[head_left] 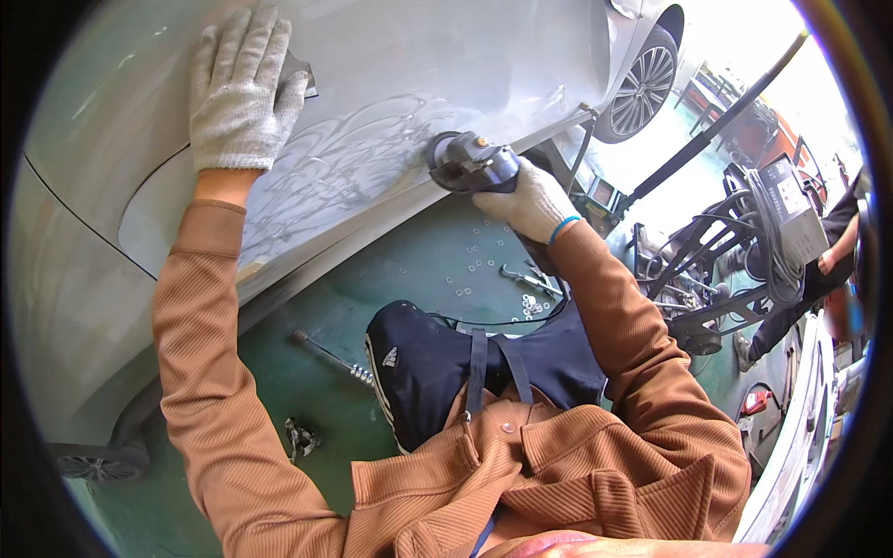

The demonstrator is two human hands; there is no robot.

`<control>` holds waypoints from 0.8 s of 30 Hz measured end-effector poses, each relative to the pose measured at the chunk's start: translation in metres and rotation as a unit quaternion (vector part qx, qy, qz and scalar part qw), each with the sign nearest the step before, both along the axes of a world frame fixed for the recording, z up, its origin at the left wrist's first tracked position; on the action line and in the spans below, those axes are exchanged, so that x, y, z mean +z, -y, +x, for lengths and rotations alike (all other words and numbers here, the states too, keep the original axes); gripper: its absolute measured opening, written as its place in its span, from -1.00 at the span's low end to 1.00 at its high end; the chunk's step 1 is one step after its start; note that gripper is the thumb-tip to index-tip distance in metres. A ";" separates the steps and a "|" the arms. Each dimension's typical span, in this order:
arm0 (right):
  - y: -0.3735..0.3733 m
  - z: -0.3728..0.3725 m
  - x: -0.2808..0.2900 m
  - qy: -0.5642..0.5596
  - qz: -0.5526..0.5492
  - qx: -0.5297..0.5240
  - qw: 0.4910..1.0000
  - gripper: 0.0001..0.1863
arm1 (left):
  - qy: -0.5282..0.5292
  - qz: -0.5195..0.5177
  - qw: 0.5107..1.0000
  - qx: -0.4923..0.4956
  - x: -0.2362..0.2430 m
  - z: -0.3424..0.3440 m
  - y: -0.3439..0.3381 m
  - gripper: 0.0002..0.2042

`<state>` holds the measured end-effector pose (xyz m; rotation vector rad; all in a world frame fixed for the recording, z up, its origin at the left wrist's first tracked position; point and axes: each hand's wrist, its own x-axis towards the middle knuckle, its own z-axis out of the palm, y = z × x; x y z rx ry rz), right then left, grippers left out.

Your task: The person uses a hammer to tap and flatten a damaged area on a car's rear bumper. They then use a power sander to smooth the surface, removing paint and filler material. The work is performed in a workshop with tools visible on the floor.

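Note:
My right hand [538, 200], in a white knit glove with a blue cuff edge, grips a grey handheld angle grinder [479, 160]. Its round head is at the lower part of a silver-white car's side panel [391, 56]. Curved, overlapping sanding marks [339, 153] spread over the panel between my hands. Flat on the panel at the upper left lies my gloved left hand [240, 98], fingers stretched out. A dark grey flat piece [299, 74] shows beside its thumb, partly hidden by the hand; I cannot tell what it is.
On the green floor lie several small rings [465, 270], a metal hook tool [530, 279], a rod with a spring-like end [335, 358] and a crumpled item [299, 437]. Black-framed equipment with coiled cables [767, 223] stands at right, near another person [828, 260]. A car wheel [642, 84] is beyond.

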<state>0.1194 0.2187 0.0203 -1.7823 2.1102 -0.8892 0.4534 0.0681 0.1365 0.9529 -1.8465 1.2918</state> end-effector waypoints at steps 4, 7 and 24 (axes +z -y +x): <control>0.000 -0.005 -0.005 -0.016 0.004 -0.023 1.000 -0.22 | -0.008 -0.010 0.999 -0.037 -0.001 -0.001 0.004 -0.39; 0.000 0.003 -0.009 0.000 -0.032 0.037 0.999 -0.24 | -0.005 -0.008 1.000 -0.016 -0.001 -0.002 0.001 -0.38; 0.003 0.037 0.028 0.001 -0.006 0.077 0.997 -0.28 | 0.002 -0.016 1.000 -0.020 0.001 -0.001 -0.001 -0.41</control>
